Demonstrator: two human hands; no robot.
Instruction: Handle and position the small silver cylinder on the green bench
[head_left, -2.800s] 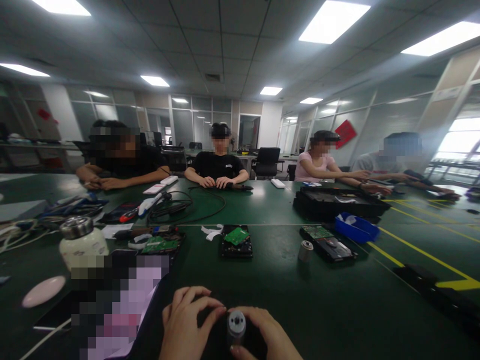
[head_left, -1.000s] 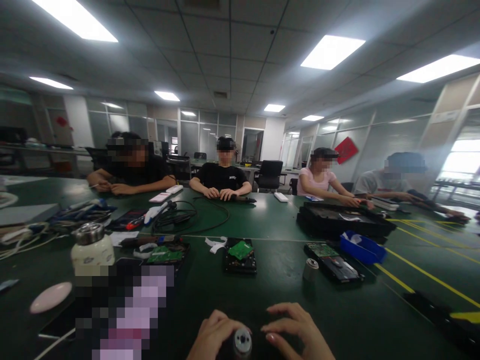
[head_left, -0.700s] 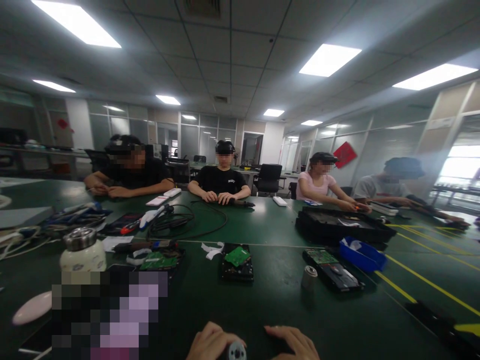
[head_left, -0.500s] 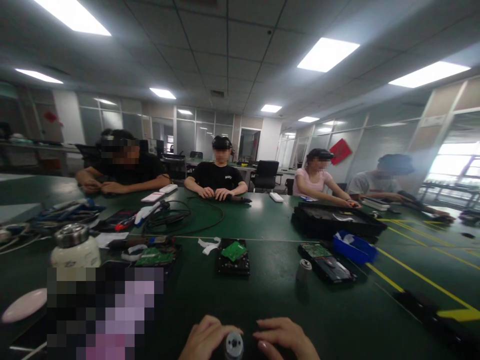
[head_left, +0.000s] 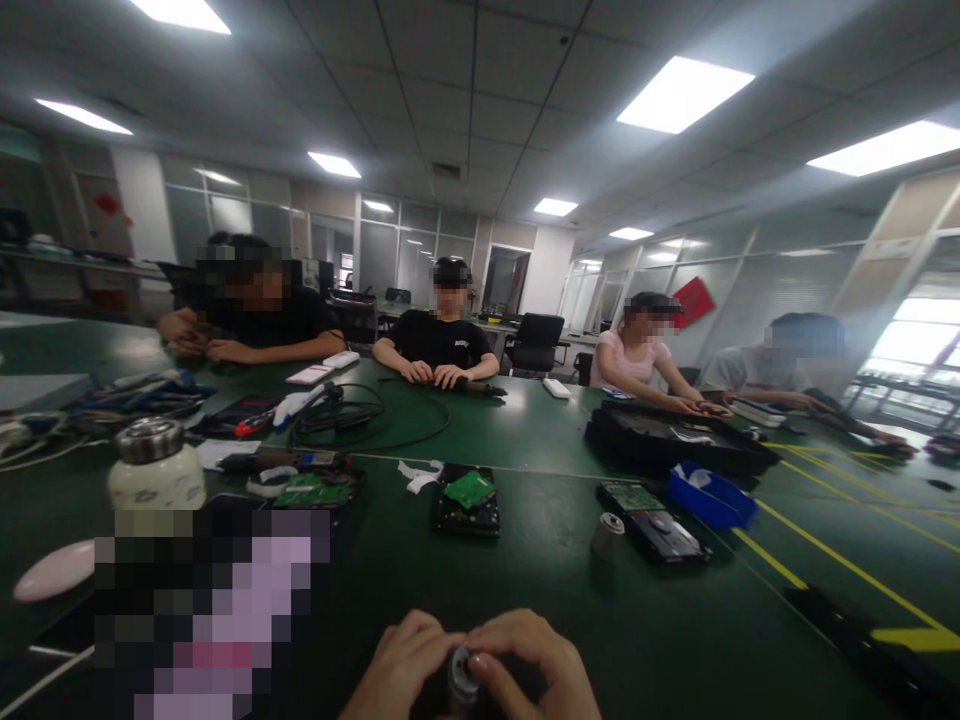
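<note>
At the bottom middle, my left hand is closed round the side of a small silver metal cylinder, which looks like a little motor with a holed end facing up. My right hand curls in from the other side, its thumb and fingertips pinched at the cylinder's top rim. Whether a smaller part sits between those fingertips is hidden. A second, similar metal cylinder stands upright on the green table, to the right of and beyond my hands.
Opened hard drives with green circuit boards lie ahead: one drive in the middle, another drive at right beside a blue tray. A cream bottle stands at left. A black bin sits farther back. Several people sit opposite.
My right hand has moved left, from apart with its fingers spread, onto the cylinder's top. The cylinder now leans slightly. The view has shifted a little.
</note>
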